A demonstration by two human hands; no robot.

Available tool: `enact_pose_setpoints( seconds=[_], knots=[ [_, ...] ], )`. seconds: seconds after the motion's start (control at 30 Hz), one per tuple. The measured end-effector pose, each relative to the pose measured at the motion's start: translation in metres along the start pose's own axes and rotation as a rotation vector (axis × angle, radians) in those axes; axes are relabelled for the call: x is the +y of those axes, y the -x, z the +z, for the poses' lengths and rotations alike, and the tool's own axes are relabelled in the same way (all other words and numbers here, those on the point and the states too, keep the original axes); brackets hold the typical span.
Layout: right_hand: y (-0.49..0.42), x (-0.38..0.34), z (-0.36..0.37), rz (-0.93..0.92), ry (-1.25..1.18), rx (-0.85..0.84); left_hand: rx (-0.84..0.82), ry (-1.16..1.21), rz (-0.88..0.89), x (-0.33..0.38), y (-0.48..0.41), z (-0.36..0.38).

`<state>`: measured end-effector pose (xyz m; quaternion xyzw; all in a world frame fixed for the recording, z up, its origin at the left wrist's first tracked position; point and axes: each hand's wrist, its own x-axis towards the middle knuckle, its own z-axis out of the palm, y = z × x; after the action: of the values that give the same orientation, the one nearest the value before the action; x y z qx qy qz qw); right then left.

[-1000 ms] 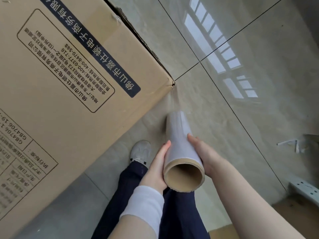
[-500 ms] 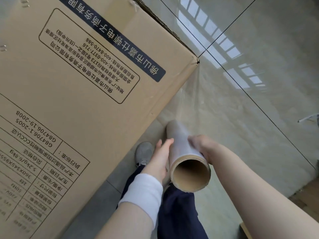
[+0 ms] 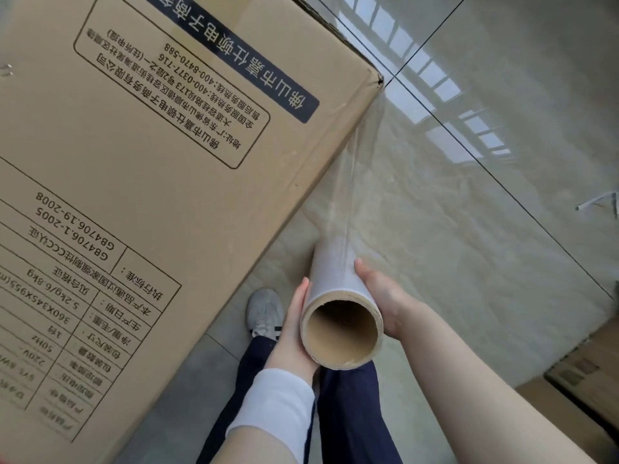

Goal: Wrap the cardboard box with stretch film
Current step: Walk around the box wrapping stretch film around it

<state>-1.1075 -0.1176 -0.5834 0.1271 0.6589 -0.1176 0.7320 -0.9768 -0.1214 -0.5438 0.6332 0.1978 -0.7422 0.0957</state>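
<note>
Stretch film roll (image 3: 336,279) is clasped beside the cardboard box (image 3: 140,169), left hand (image 3: 294,329) cupped along one side, right hand (image 3: 385,296) along the other, thumbs laid forward. From it, film (image 3: 356,165) is drawn taut to the box's corner.

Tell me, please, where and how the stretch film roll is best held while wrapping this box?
Take the stretch film roll near its open core end, one hand from each side, as the left hand and right hand do now. Its round body suits cupping palms. The film runs from its farther part to the cardboard box corner, so that stretch is probably best left uncovered.
</note>
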Motion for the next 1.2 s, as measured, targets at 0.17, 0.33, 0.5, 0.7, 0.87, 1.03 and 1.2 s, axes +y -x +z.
enact_pose_setpoints(
  seconds=[0.17, 0.33, 0.5, 0.7, 0.87, 1.03, 1.2],
  knots=[
    [-0.021, 0.020, 0.023, -0.052, 0.122, 0.085, -0.026, 0.154, -0.105, -0.012, -0.003, -0.035],
    [-0.024, 0.030, 0.029, -0.116, -0.115, 0.023, 0.059, -0.329, 0.009, 0.026, -0.023, -0.059],
    [-0.039, 0.038, 0.040, -0.119, -0.051, 0.025, 0.020, -0.706, 0.122, 0.057, -0.037, -0.037],
    [-0.019, 0.054, 0.029, -0.023, -0.226, 0.084, 0.025, -0.531, 0.134, 0.035, -0.033, -0.053],
    [0.001, 0.081, 0.050, 0.018, -0.314, -0.058, 0.034, -0.060, 0.019, -0.006, 0.000, -0.085],
    [-0.004, 0.093, 0.063, -0.026, -0.306, -0.002, -0.013, 0.080, -0.053, -0.028, 0.011, -0.109],
    [-0.017, 0.096, 0.074, -0.057, -0.120, 0.078, 0.032, -0.332, 0.026, -0.002, 0.001, -0.134]
  ],
)
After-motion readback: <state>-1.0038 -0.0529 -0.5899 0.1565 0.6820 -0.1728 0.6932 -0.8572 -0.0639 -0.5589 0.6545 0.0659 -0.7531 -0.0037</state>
